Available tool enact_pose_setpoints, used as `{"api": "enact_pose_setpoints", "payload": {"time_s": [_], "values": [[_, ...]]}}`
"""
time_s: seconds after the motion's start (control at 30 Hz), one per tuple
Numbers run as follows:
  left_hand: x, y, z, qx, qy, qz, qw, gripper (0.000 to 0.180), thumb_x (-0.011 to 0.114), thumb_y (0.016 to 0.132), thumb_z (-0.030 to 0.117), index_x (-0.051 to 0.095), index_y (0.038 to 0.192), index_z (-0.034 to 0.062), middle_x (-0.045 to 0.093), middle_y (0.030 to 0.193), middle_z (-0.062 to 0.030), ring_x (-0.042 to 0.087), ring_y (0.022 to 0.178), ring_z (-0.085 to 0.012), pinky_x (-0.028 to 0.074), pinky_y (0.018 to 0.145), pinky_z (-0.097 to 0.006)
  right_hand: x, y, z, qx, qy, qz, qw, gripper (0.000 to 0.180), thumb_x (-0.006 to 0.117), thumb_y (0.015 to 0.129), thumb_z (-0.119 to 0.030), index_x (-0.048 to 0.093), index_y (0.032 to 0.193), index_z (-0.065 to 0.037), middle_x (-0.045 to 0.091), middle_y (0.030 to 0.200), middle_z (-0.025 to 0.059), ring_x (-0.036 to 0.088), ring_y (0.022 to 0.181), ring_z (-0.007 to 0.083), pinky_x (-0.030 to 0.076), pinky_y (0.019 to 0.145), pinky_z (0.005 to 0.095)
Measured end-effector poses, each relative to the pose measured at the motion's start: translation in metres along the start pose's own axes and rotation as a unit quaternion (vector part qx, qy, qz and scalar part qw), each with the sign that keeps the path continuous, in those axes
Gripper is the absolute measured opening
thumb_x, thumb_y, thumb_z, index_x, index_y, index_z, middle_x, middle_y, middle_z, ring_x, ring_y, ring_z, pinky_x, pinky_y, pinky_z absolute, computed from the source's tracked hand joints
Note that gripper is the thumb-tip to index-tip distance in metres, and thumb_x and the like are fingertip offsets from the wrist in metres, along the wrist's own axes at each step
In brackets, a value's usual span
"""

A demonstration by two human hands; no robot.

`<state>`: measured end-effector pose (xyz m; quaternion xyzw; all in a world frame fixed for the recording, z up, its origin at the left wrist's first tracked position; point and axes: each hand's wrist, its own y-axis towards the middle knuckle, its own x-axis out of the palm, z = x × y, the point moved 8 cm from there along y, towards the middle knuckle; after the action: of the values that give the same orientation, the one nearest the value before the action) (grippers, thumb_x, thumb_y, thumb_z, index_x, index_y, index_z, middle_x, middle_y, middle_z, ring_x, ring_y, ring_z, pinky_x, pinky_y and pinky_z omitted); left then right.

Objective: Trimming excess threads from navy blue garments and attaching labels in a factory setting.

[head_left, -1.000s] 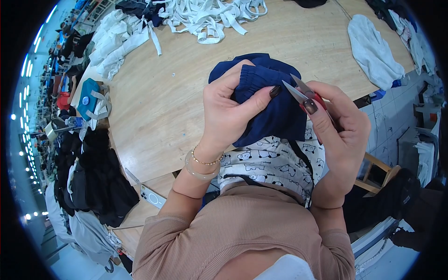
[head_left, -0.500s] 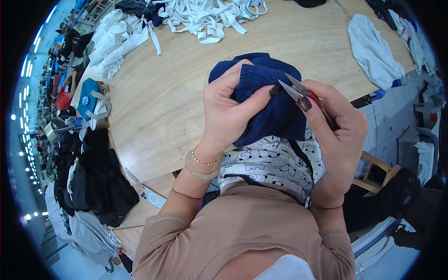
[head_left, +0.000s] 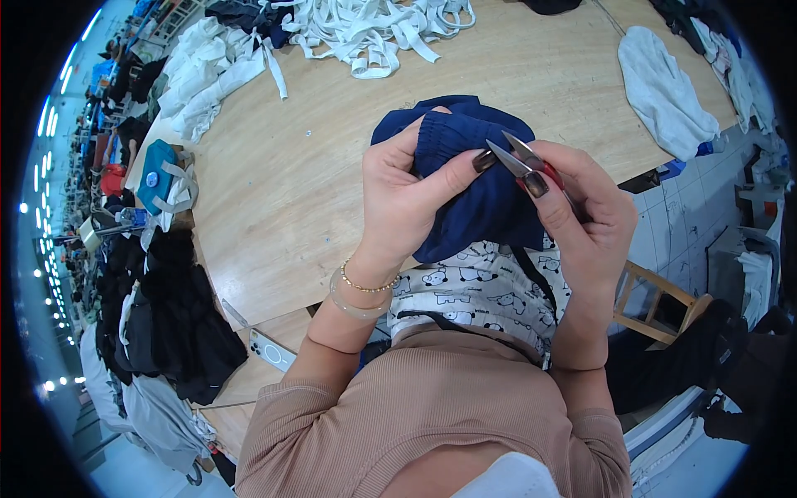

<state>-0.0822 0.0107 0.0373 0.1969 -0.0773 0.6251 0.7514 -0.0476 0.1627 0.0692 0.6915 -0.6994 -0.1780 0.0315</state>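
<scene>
My left hand (head_left: 407, 187) pinches the gathered edge of a navy blue cloth piece (head_left: 473, 212), thumb in front and the other fingers mostly hidden behind the fabric. The cloth hangs at the table's near edge, over an apron (head_left: 477, 286) printed with black animal drawings. In my right hand (head_left: 585, 203) is a pair of thread snips (head_left: 521, 158) with red on the handle. Their two pointed blades are apart and lie against the navy cloth, close to my left thumb tip.
White straps (head_left: 374, 37) lie heaped at the table's far side, with white cloth (head_left: 203, 75) left of them. A pale grey cloth piece (head_left: 664, 91) lies far right. At left are dark garments (head_left: 187, 315) and a phone (head_left: 272, 349). A wooden stool (head_left: 660, 303) stands right.
My right hand and the snips have shifted slightly left along the cloth. The gathered edge in my left hand has moved a little left too.
</scene>
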Motion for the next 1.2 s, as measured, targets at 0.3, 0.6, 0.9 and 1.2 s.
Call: {"api": "enact_pose_setpoints", "payload": {"time_s": [0.3,0.6,0.9,1.2], "values": [[-0.002,0.003,0.001,0.039,0.042,-0.009,0.998,0.009,0.067,0.079,-0.002,0.065,0.087,-0.0024,0.057,0.079,0.0008,0.052,0.071,-0.0065,0.041,0.064,-0.019,-0.003,0.0,-0.011,0.012,-0.041,0.015,0.999,0.023,0.063,0.084,-0.007,0.065,0.106,0.0,0.063,0.078,0.0008,0.047,0.063,-0.0003,0.03,0.054,0.0126],[-0.003,0.002,0.002,0.048,0.065,-0.004,0.997,0.009,0.067,0.077,-0.003,0.066,0.086,-0.0032,0.057,0.08,-0.0006,0.052,0.073,-0.0079,0.041,0.066,-0.02,-0.002,-0.002,-0.009,0.024,-0.054,0.031,0.998,0.022,0.063,0.085,-0.007,0.066,0.105,0.0,0.061,0.074,-0.0005,0.043,0.059,-0.0008,0.026,0.051,0.0132],[-0.002,0.001,0.0,0.026,0.032,-0.003,0.999,0.009,0.067,0.079,-0.001,0.065,0.088,-0.0026,0.059,0.083,0.0004,0.053,0.075,-0.0065,0.042,0.067,-0.019,-0.003,-0.002,-0.009,0.004,-0.056,0.041,0.998,0.022,0.063,0.084,-0.007,0.066,0.105,-0.001,0.062,0.073,-0.0005,0.045,0.058,-0.0004,0.027,0.05,0.0135],[-0.004,0.0,-0.003,0.021,0.009,-0.01,1.0,0.013,0.066,0.079,-0.004,0.065,0.092,-0.0035,0.062,0.09,-0.004,0.057,0.081,-0.0102,0.046,0.074,-0.022,-0.002,0.0,-0.012,-0.051,-0.052,0.023,0.997,0.023,0.064,0.084,-0.008,0.066,0.106,-0.001,0.065,0.075,0.0012,0.049,0.06,-0.0004,0.03,0.051,0.0125]]}}
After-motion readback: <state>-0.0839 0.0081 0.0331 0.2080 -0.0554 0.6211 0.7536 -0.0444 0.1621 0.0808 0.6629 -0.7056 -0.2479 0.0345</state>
